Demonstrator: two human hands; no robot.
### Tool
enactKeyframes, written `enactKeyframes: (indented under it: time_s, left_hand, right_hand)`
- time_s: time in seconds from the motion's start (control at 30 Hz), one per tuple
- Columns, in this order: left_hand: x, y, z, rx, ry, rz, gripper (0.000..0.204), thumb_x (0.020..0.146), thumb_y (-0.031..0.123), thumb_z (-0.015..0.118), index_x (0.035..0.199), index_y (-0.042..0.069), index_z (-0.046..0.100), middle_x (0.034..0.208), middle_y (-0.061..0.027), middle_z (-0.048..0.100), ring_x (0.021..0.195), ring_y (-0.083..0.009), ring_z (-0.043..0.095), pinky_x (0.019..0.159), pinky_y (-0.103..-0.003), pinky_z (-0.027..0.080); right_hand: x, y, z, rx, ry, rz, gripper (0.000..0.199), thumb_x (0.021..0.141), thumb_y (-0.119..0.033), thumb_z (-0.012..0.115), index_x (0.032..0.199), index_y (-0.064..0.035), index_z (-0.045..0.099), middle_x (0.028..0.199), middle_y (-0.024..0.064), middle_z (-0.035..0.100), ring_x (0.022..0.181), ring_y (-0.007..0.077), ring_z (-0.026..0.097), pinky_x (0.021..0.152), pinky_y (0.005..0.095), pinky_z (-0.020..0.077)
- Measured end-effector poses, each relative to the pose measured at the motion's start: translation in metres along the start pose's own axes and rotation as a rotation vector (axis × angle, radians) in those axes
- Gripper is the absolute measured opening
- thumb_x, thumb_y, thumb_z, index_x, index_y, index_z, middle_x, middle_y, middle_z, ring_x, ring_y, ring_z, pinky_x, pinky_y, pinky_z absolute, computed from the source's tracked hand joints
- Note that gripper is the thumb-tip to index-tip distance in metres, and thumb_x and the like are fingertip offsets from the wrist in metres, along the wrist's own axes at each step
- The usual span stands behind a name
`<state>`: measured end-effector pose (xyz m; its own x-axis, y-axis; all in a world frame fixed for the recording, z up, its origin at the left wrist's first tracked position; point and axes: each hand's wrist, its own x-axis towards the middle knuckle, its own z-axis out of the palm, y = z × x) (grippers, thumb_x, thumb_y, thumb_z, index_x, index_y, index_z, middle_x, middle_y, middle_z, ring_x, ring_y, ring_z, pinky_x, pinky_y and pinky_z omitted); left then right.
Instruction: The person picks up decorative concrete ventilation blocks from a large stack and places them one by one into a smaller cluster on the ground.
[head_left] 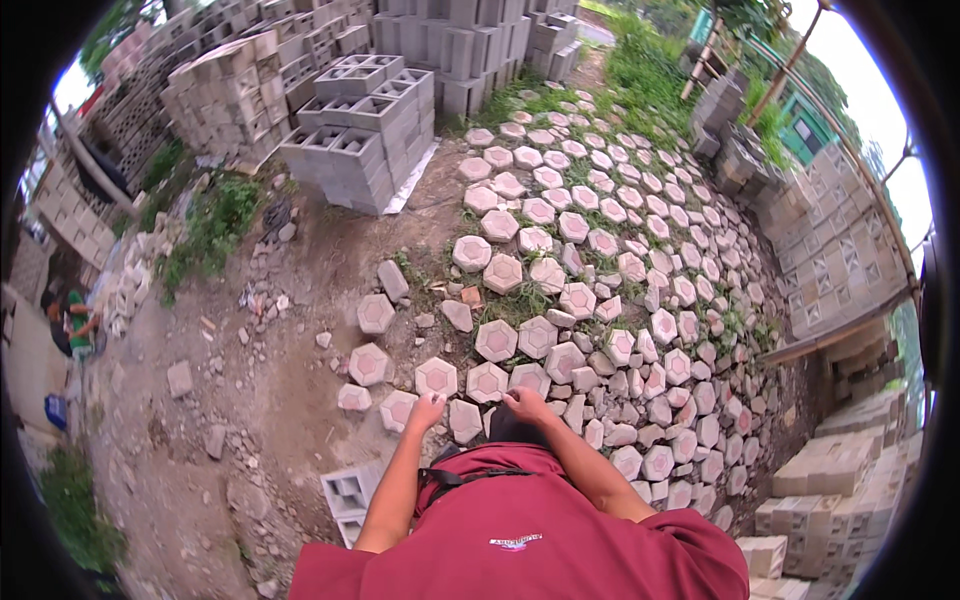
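My left hand (pixel 427 410) is closed, its fingertips pinched together just below a hexagonal paving block (pixel 436 377) with a pink centre. My right hand (pixel 525 405) is curled in the same way, near another hexagonal paver (pixel 530 379). Whatever is in either pinch, if anything, is too small to make out. Between the two hands lies a third hexagonal paver (pixel 487 381), on the ground beyond my fingers. Neither hand visibly lifts a block.
Loose hexagonal pavers (pixel 600 241) cover the ground ahead and right, with grass and rubble between. Grey hollow blocks (pixel 365 120) are stacked ahead left. Block walls (pixel 835 240) line the right. A hollow block (pixel 350 492) lies beside my left forearm. Another person (pixel 75 325) is far left.
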<state>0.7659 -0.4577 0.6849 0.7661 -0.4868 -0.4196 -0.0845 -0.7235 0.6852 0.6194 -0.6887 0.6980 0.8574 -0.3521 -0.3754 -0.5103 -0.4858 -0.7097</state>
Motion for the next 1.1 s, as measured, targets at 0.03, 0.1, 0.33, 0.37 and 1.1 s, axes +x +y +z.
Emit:
enactKeyframes:
  time_s: [0.03, 0.1, 0.33, 0.37, 1.1]
  left_hand:
    - [0.014, 0.004, -0.002, -0.023, -0.004, 0.018, 0.040, 0.085, 0.037, 0.051, 0.098, 0.000, 0.061, 0.095, -0.0240, 0.063, 0.093, -0.0384, 0.059, 0.080, -0.042, 0.047]
    - [0.040, -0.001, -0.003, -0.072, -0.005, 0.032, 0.040, 0.085, 0.036, 0.051, 0.099, -0.001, 0.061, 0.094, -0.0246, 0.062, 0.092, -0.0386, 0.060, 0.080, -0.042, 0.047]
    - [0.161, 0.035, -0.005, -0.081, -0.054, 0.023, 0.038, 0.084, 0.034, 0.054, 0.094, -0.001, 0.064, 0.089, -0.0226, 0.064, 0.088, -0.0349, 0.062, 0.078, -0.039, 0.048]
    - [0.186, 0.049, -0.006, -0.071, -0.046, 0.032, 0.038, 0.084, 0.034, 0.054, 0.094, -0.001, 0.064, 0.089, -0.0227, 0.064, 0.088, -0.0349, 0.063, 0.078, -0.039, 0.048]
    - [0.709, 0.262, -0.201, -0.361, 0.184, -0.047, 0.034, 0.082, 0.034, 0.058, 0.096, 0.003, 0.064, 0.090, -0.0184, 0.065, 0.090, -0.0281, 0.064, 0.078, -0.035, 0.047]
  right_hand:
    - [0.013, -0.007, -0.004, 0.018, 0.058, -0.034, 0.038, 0.086, -0.033, 0.054, 0.094, 0.0030, 0.064, 0.083, 0.0191, 0.065, 0.078, 0.0290, 0.063, 0.071, 0.0382, 0.0482]
    - [0.040, -0.031, -0.009, 0.035, 0.087, -0.091, 0.035, 0.086, -0.030, 0.054, 0.094, 0.0022, 0.063, 0.082, 0.0181, 0.065, 0.075, 0.0289, 0.063, 0.068, 0.0377, 0.0483]
    - [0.184, -0.039, -0.050, 0.058, -0.029, -0.159, 0.031, 0.085, -0.030, 0.058, 0.089, 0.0003, 0.064, 0.078, 0.0194, 0.064, 0.073, 0.0318, 0.064, 0.066, 0.0381, 0.0498]
    - [0.213, -0.030, -0.061, 0.026, -0.052, -0.186, 0.031, 0.084, -0.031, 0.058, 0.088, 0.0001, 0.064, 0.077, 0.0193, 0.064, 0.072, 0.0328, 0.064, 0.066, 0.0389, 0.0500]
    - [0.736, -0.163, -0.286, -0.103, -0.182, -0.137, 0.042, 0.082, -0.037, 0.059, 0.098, 0.0017, 0.063, 0.086, 0.0235, 0.064, 0.084, 0.0356, 0.063, 0.075, 0.0400, 0.0495]
